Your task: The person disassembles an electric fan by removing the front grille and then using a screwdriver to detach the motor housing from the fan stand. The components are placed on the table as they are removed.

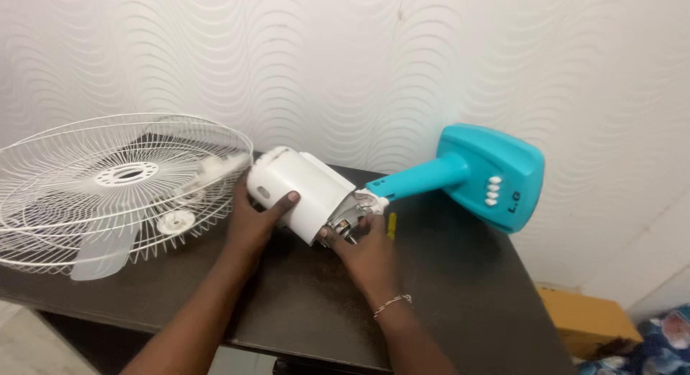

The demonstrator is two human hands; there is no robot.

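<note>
A fan motor housing (298, 191) lies on a table (460, 296), wire guards (108, 181) to its left, fan base (496, 175) to its right.

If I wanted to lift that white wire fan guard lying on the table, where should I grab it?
Probably by the outer rim of the white wire fan guard, coming from the near table edge. It lies roughly flat with its rim overhanging the dark table, so fingers could hook under there; the thin inner wires look bendable.

The wire fan guard (122, 184) fills the left end of the dark table (460, 296), overhanging its left edge. The white motor housing (298, 191) and turquoise fan base (489, 174) block the back edge along the wall. The front right corner lies bare.
</note>
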